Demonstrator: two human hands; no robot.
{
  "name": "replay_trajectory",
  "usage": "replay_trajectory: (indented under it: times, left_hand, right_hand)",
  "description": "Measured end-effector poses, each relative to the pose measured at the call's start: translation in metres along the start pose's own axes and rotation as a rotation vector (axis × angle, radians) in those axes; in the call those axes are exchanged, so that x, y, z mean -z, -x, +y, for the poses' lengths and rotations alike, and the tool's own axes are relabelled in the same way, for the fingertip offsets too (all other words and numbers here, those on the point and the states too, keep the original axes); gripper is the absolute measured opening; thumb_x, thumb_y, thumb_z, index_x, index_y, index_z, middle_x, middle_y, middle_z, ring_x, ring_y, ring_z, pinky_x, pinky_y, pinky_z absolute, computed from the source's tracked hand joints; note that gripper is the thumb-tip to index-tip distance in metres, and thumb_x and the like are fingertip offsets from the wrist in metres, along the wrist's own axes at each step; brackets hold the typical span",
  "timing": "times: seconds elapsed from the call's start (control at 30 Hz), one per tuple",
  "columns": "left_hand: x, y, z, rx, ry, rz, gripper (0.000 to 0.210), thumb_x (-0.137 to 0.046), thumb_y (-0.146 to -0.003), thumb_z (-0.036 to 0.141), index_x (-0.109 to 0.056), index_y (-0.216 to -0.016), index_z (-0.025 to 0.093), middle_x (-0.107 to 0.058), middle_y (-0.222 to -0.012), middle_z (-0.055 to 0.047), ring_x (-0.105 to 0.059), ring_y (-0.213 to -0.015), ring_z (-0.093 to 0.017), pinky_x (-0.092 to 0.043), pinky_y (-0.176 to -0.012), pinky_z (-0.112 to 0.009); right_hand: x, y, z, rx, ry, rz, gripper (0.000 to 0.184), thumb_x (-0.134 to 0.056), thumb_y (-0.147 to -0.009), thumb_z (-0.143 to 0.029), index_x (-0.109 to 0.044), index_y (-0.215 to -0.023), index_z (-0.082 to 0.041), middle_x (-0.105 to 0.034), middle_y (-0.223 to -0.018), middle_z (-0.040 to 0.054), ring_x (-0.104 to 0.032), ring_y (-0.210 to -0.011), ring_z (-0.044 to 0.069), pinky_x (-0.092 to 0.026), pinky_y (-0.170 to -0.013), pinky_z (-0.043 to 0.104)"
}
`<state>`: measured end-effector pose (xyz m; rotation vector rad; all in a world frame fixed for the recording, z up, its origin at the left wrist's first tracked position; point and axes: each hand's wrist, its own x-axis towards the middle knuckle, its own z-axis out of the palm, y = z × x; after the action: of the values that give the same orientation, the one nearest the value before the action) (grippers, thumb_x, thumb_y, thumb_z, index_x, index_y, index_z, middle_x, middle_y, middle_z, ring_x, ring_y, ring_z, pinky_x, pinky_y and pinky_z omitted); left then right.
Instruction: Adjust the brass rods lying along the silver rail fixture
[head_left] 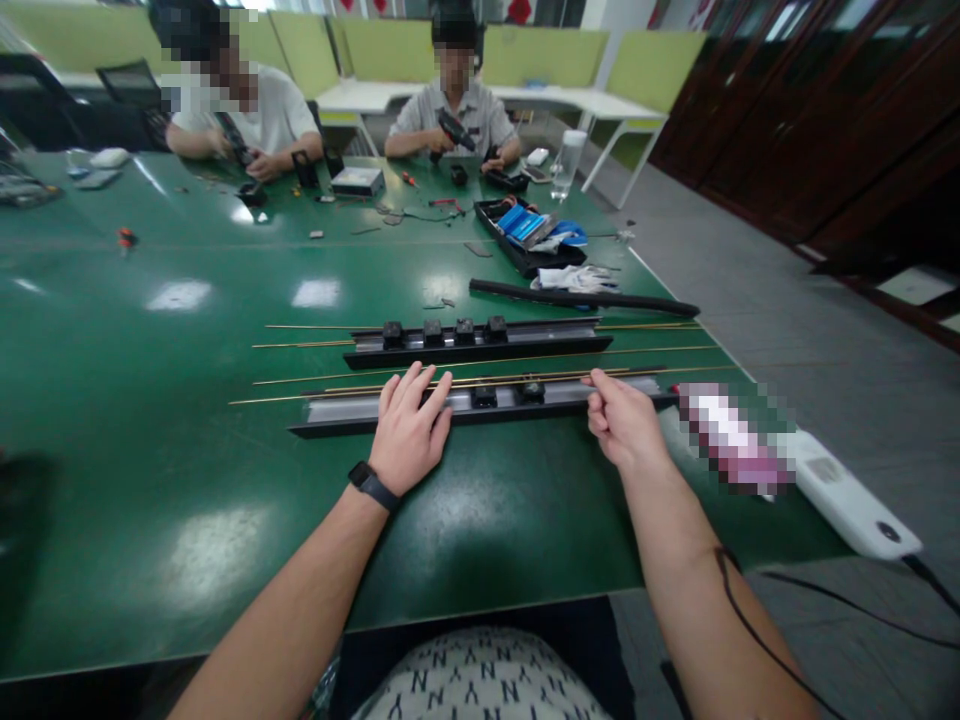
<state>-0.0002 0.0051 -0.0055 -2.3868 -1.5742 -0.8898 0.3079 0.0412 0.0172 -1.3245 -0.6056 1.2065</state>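
Pinching a thin, straight, brass-coloured rod (555, 376), our right hand (624, 415) has its thumb and forefinger closed together and its other fingers curled into the palm. We hold our left hand (411, 432) palm down, fingers moderately spread, across a long black channel with a silvery inner face (341, 408); we cannot tell whether those fingertips press on the rod or only on the channel. The pinched rod runs above the channel from the right fingertips to the left fingers. Between our two sets of fingers, two small black blocks (508, 393) sit in the channel. Just beyond the left fingertips lies a second black channel (480, 352), with four small black cube-like blocks (433, 331) along it. Other brass-coloured rods (300, 345) reach out past the fingers on both sides. Farther beyond the right fingers we see a long black tube (585, 298) and white gloves (574, 280) just behind it. Well past our fingers, across the green table (247, 540), a co-worker grips a dark power tool (455, 130).
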Motion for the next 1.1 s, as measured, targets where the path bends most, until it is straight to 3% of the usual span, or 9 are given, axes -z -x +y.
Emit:
replay_trajectory:
  times: [0.77,1.1]
  left_hand:
    - [0.0,0.0009,0.0,0.004,0.001,0.007,0.051,-0.051,-0.102,0.031,-0.051,-0.152,0.022,-0.054,-0.155,-0.015,-0.038,-0.154,-0.031,-0.028,-0.126,-0.054]
    - [0.0003,0.0008,0.0011,0.0,-0.002,0.01,0.052,-0.051,-0.102,0.03,-0.05,-0.153,0.024,-0.054,-0.155,-0.015,-0.039,-0.153,-0.031,-0.03,-0.124,-0.054]
  right_hand:
    - [0.0005,0.0001,-0.0001,0.029,-0.031,-0.025,0.027,-0.083,-0.078,-0.037,-0.07,-0.087,-0.015,-0.055,-0.051,-0.0057,-0.035,-0.031,0.004,-0.021,-0.026,0.014]
    - [0.0001,0.0004,0.001,0.018,-0.002,-0.041,0.034,-0.083,-0.08,-0.046,-0.069,-0.087,-0.017,-0.053,-0.051,-0.0066,-0.035,-0.03,0.004,-0.02,-0.026,0.014]
